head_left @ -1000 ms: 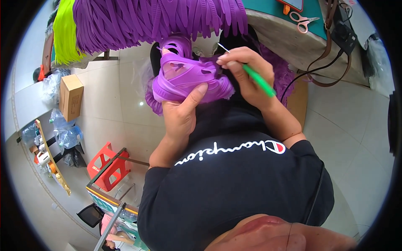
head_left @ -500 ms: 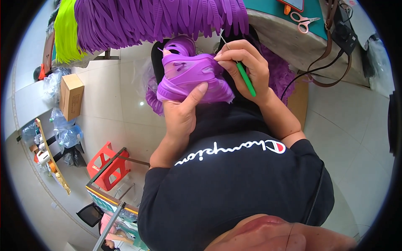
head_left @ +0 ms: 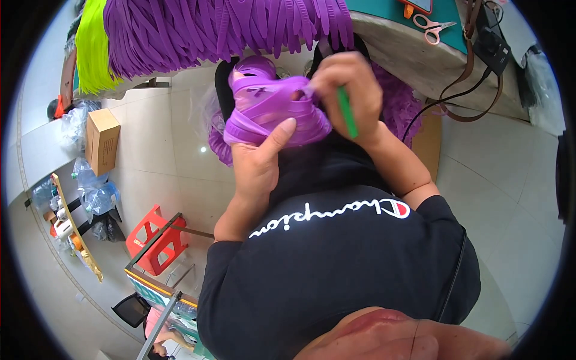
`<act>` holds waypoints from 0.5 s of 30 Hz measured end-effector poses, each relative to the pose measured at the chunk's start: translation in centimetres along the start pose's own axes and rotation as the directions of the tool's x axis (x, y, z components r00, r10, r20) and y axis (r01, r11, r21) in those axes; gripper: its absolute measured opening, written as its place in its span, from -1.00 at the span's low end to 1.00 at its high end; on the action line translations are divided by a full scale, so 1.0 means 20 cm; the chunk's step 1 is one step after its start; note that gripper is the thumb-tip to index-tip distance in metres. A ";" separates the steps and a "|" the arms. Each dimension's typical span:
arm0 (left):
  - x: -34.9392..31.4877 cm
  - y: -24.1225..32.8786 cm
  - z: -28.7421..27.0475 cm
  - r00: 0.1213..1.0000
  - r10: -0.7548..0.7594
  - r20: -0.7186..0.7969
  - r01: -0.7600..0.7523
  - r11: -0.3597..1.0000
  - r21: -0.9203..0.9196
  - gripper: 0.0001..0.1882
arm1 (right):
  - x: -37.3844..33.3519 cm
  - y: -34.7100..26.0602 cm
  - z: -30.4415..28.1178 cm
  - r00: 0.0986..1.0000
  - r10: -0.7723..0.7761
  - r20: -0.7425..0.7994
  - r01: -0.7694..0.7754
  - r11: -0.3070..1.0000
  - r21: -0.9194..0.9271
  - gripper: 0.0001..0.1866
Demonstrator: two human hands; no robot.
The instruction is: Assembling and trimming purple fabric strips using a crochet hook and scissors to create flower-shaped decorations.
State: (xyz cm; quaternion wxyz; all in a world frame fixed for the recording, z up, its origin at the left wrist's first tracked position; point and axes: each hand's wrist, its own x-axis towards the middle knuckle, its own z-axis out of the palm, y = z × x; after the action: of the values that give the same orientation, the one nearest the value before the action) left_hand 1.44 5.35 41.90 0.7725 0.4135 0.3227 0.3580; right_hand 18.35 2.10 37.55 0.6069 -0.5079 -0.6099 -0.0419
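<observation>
Left hand (head_left: 257, 157) clasps purple strips (head_left: 273, 113), seemingly light and pliant, best pinched under the thumb (head_left: 282, 133); right hand (head_left: 359, 84) curls snugly round green tool (head_left: 347, 113).

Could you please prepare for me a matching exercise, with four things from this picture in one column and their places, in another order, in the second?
1. Purple bundle
2. Green-handled tool
3. Pink scissors
4. Red stool

A. On the green surface
B. In the left hand
C. Lower left of the picture
D. In the right hand

Pairs: 1-B; 2-D; 3-A; 4-C
</observation>
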 end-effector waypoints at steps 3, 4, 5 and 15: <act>0.06 0.05 -0.13 0.987 0.038 -0.157 -0.061 0.988 -0.143 -0.44 | 0.03 0.02 -0.22 0.741 0.576 -0.345 -0.414 0.797 0.440 -0.85; 0.11 0.07 -0.21 0.987 -0.007 -0.159 -0.022 0.984 -0.180 -0.46 | -0.05 0.19 -0.51 0.586 0.542 -0.602 -0.485 0.830 0.275 -0.85; 0.12 0.09 -0.30 0.980 -0.035 -0.197 -0.005 0.981 -0.195 -0.47 | -0.01 0.17 -0.69 0.608 0.590 -0.531 -0.124 0.731 0.671 -0.79; 0.14 0.07 -0.69 0.917 -0.217 -0.334 0.068 0.911 -0.407 -0.64 | 0.02 -0.15 -1.20 0.820 0.313 -0.479 -0.559 0.616 -0.555 -0.89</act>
State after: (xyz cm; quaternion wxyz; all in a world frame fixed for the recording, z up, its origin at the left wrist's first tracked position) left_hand -8.39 13.80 36.45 0.7879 0.1522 0.4158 0.4280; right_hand 33.19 -15.26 45.75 0.4660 -0.8115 -0.2944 -0.1941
